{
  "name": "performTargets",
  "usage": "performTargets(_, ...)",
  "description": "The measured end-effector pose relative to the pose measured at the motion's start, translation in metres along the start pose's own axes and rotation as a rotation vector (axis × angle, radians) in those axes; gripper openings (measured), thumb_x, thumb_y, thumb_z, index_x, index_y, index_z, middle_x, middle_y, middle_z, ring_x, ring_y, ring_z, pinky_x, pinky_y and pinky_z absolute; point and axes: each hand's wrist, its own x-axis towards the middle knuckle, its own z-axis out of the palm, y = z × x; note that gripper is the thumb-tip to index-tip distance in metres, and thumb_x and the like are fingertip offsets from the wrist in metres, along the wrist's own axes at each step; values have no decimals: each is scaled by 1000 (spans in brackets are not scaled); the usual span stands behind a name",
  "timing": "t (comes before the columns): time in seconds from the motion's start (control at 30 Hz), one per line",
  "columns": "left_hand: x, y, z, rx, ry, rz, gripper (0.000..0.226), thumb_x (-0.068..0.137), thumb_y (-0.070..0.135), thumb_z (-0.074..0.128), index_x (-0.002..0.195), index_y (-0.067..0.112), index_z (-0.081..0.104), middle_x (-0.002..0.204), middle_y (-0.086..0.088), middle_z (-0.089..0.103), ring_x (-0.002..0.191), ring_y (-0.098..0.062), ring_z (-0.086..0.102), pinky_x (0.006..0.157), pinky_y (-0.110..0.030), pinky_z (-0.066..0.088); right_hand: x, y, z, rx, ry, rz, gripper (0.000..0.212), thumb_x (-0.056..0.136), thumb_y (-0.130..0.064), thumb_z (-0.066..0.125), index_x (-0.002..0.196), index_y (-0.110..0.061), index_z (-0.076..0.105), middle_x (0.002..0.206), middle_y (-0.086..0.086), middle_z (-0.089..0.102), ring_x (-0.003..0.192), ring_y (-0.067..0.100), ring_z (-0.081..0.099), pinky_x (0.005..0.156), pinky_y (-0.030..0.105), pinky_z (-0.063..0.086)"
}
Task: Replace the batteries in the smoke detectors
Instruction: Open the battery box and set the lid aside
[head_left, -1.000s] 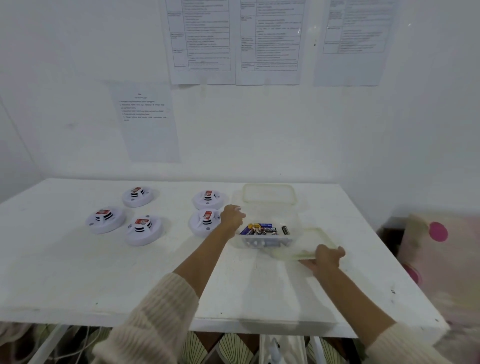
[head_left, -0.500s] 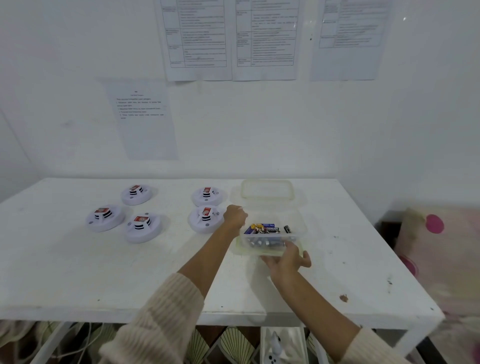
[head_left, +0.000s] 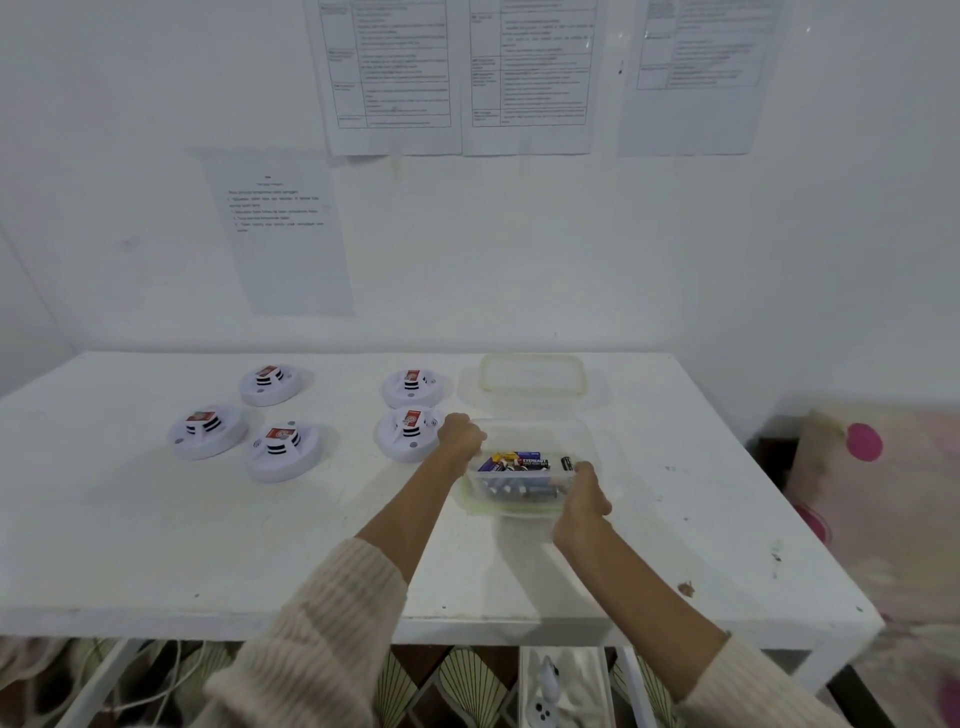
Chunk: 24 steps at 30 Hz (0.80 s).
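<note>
1. Left hand (head_left: 460, 434) grips the box (head_left: 524, 470) wall; right hand (head_left: 584, 493), curled, holds its near corner.
2. Box sits on the tabletop (head_left: 156, 530) beside the detectors (head_left: 410, 434).
3. Steady it, then pick one battery (head_left: 532, 461).

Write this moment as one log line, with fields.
phase: preparing | left hand: on battery box left rim | right hand: gripping box front | detectors: five, untouched
</note>
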Motion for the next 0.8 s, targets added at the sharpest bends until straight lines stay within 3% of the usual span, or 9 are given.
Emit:
performTargets(0.1,-2,3,1,34,-20,20,38,93,-3,41,65,20,30,75,2,43,94,-23,50,80,-34,47,0,1,-3,-104,68,-29,59,86,-42,50,128,-2,38,135,16,30,121,32,37,101,44,38)
performTargets(0.37,2,-3,3,77,-31,36,26,90,-5,42,78,17,42,101,-11,54,94,-24,49,77,-32,40,3,-24,-11,-260,140,-374,48,90,-25,50,135,-10,40,140,14,24,128,29,22,102,42,29)
performTargets(0.47,3,-4,3,111,-31,35,35,91,-5,41,123,3,50,127,-14,53,111,-26,52,84,-35,44,15,-34,-14,-459,-3,-412,46,94,-28,44,139,-20,37,144,12,23,130,30,22,104,41,28)
performTargets(0.53,2,-1,2,168,-43,59,20,93,-3,41,104,1,57,106,-9,57,96,-21,55,74,-27,43,18,-37,-14,-580,-95,-408,47,97,-29,38,142,-24,33,146,13,24,132,32,23,107,40,26)
performTargets(0.6,4,4,1,185,-39,55,27,94,-2,38,71,11,44,77,0,45,68,-9,42,58,-21,33,20,-37,-14,-691,-155,-444,47,99,-29,32,145,-25,28,148,14,27,133,34,26,109,40,23)
performTargets(0.63,2,6,0,217,-57,41,30,94,-3,37,68,13,39,74,1,40,65,-8,37,56,-20,30,20,-36,-15,-722,-180,-478,46,99,-28,29,146,-25,25,149,13,29,134,33,27,110,40,23)
performTargets(0.67,-1,8,-2,252,-85,37,26,94,-2,35,73,10,42,78,-1,42,68,-10,40,58,-22,30,20,-35,-15,-730,-202,-506,46,100,-26,27,146,-24,24,149,11,30,135,32,29,110,40,23)
performTargets(0.73,-2,2,-4,282,-158,63,24,96,1,31,111,4,49,107,-12,50,98,-23,51,75,-29,39,19,-32,-17,-743,-222,-561,46,101,-23,24,147,-24,22,148,11,35,133,31,33,108,38,26)
performTargets(0.8,-8,-6,-6,312,-180,137,39,98,3,27,137,5,35,112,-12,51,103,-23,51,81,-29,43,17,-31,-19,-806,-216,-628,46,101,-21,22,147,-26,21,139,17,45,125,33,42,102,38,33)
